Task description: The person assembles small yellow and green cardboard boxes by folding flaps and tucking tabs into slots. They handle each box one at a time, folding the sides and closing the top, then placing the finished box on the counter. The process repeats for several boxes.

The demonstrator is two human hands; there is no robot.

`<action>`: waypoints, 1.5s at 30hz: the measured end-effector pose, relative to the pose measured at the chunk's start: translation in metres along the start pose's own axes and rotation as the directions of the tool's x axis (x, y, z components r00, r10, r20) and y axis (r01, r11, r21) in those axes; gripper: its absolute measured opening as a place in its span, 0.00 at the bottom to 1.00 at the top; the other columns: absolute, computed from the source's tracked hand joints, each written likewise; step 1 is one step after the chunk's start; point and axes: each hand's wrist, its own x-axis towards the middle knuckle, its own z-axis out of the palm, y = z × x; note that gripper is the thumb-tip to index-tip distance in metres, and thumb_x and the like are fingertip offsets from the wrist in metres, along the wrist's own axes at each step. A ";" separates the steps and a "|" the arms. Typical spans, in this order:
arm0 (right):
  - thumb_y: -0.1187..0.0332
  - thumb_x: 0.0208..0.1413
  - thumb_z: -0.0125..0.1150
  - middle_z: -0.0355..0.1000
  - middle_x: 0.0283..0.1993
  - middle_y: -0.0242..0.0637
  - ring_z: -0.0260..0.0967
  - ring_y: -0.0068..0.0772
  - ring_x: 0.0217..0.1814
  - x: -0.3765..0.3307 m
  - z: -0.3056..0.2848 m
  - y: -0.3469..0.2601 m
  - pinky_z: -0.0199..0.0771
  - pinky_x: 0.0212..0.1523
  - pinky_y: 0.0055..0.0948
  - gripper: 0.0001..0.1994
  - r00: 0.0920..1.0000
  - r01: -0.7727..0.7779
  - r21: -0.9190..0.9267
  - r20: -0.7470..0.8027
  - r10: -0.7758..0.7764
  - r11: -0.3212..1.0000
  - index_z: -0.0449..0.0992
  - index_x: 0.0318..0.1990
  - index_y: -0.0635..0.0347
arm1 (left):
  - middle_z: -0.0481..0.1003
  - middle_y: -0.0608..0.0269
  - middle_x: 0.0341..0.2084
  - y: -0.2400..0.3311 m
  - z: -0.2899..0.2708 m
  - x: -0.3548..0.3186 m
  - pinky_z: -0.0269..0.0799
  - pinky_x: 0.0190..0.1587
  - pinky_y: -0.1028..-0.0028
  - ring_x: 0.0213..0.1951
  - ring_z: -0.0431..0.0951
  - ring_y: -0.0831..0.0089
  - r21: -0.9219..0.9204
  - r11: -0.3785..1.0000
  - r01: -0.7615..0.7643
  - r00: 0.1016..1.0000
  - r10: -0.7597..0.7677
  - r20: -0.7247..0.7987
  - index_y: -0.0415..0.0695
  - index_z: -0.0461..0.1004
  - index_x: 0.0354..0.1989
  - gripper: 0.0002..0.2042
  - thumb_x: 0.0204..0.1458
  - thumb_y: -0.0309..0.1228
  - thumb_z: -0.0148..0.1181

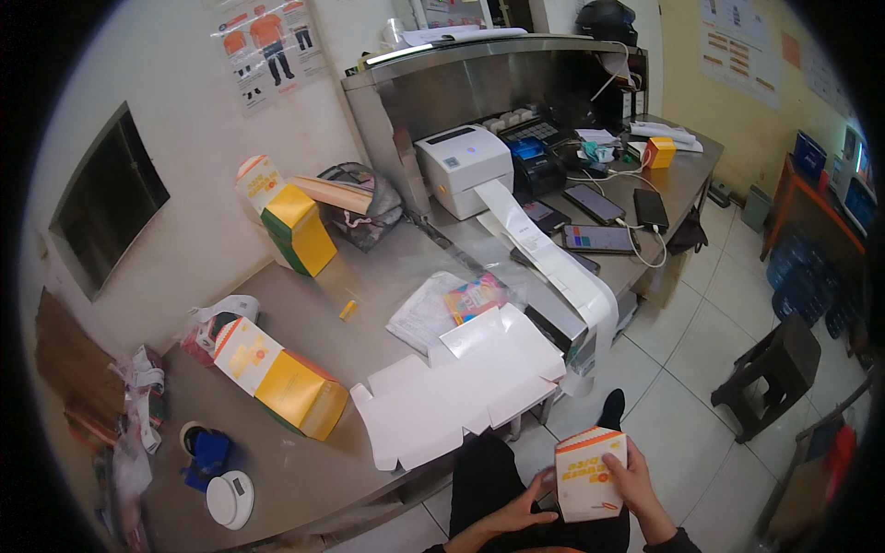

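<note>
While a paper strip (544, 253) trails from the white printer (466, 166) at 12 o'clock and droops over the counter's (304, 479) edge, an unfolded white carton (452, 396) at 6 o'clock lies across the near edge, between the hands and a clear plastic packet (429, 309). Phones (599, 240) on cables lie at 2 o'clock, a small yellow box (658, 153) beyond them; a dark stool (770, 373) stands on the floor near 4. Two tall yellow-and-white cartons take 8 o'clock (286, 382) and 10 o'clock (300, 226) — the latter upright beside a grey bag (369, 207) — and a round white scale (230, 500) sits between 7 and 8 by a blue tape dispenser (210, 456). At 5 o'clock, over the person's lap, is the held box (585, 488): white-faced, squarish, with an orange band along its top edge. The right hand (638, 479) grips its right side, thumb on the front; the left hand's (527, 507) fingers curl by its left edge — whether they grip, I cannot tell. Chunky yellow lettering, seemingly upside down, crosses the face above a small red mark; a poster (267, 51) with an orange-shirted figure hangs at 11.
</note>
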 end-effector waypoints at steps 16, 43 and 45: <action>0.67 0.55 0.58 0.75 0.29 0.44 0.73 0.25 0.25 -0.011 0.028 -0.010 0.71 0.28 0.23 0.13 0.980 0.021 -0.341 0.193 0.048 0.940 0.73 0.46 0.60 | 0.76 0.65 0.31 0.046 -0.020 -0.005 0.68 0.32 0.82 0.30 0.72 0.83 -0.314 0.940 -0.137 0.962 0.051 -0.267 0.37 0.70 0.50 0.15 0.61 0.34 0.49; 0.72 0.53 0.60 0.77 0.36 0.41 0.75 0.24 0.37 -0.002 0.037 -0.057 0.73 0.39 0.24 0.11 0.915 0.260 -0.135 0.352 -0.199 0.956 0.74 0.42 0.68 | 0.80 0.55 0.28 0.119 -0.015 -0.052 0.72 0.33 0.78 0.29 0.79 0.77 0.259 0.961 -0.095 0.833 0.219 -0.508 0.36 0.73 0.46 0.13 0.52 0.25 0.58; 0.71 0.52 0.62 0.78 0.37 0.43 0.75 0.24 0.37 0.002 0.040 -0.064 0.73 0.39 0.23 0.11 0.843 0.318 -0.195 0.506 -0.183 0.928 0.76 0.41 0.66 | 0.79 0.54 0.31 0.133 -0.019 -0.068 0.72 0.34 0.77 0.32 0.79 0.75 0.196 0.981 -0.008 0.816 0.120 -0.566 0.35 0.73 0.45 0.13 0.51 0.25 0.59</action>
